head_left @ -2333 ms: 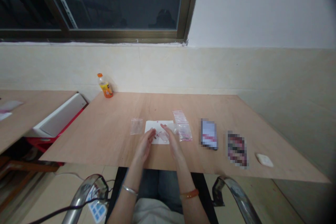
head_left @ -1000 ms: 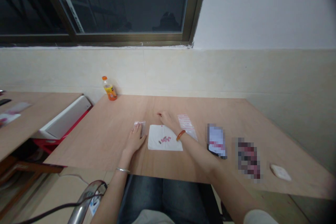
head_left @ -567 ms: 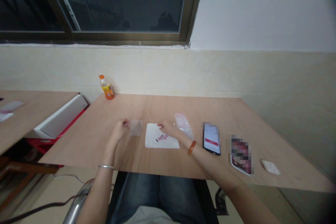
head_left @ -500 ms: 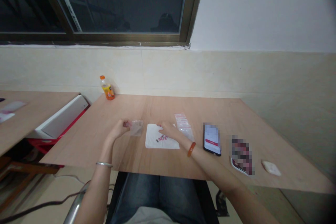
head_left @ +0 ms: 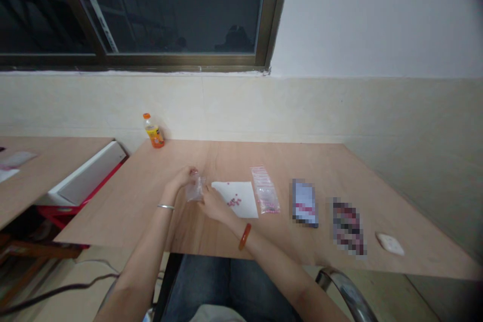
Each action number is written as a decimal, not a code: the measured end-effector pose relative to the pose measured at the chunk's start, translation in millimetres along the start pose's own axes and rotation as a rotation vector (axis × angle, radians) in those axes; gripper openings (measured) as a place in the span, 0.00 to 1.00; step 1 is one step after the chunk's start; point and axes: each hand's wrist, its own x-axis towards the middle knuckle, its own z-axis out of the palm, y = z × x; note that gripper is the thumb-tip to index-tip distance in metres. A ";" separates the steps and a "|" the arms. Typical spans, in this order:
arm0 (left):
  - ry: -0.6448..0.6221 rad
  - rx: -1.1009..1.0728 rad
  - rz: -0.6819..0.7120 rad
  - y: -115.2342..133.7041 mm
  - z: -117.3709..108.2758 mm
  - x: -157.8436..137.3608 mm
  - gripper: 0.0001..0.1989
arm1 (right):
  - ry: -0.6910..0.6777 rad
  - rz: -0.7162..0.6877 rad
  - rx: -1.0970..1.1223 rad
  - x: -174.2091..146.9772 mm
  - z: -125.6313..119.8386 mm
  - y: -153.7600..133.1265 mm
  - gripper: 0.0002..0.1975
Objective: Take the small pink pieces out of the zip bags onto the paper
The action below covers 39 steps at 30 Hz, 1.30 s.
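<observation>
My left hand (head_left: 184, 177) pinches the top of a small clear plastic bag (head_left: 194, 192) over the wooden table. Close on the bag's right side is my right hand (head_left: 214, 203), its fingers drawn together at the bag's edge. Whatever is between those fingertips is hidden or too small to make out. A white sheet (head_left: 247, 210) lies partly under my right hand. Several small pink pieces (head_left: 234, 202) are grouped on it, and a tiny one sits near its far edge.
Right of the sheet lies a stack of clear zip bags (head_left: 266, 191). Farther right are a phone (head_left: 305, 201), a blurred dark-red item (head_left: 349, 226) and a whitish flat piece (head_left: 390, 244). An orange drink bottle (head_left: 154, 133) stands at the back left on the table (head_left: 302, 158).
My right hand has moved left from the pink pieces to the bag. My left hand has shifted slightly right and away from me with the bag.
</observation>
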 end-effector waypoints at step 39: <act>0.119 0.441 0.116 -26.0 81.2 -36.7 0.24 | -0.115 0.099 0.072 -12.2 35.5 -18.1 0.22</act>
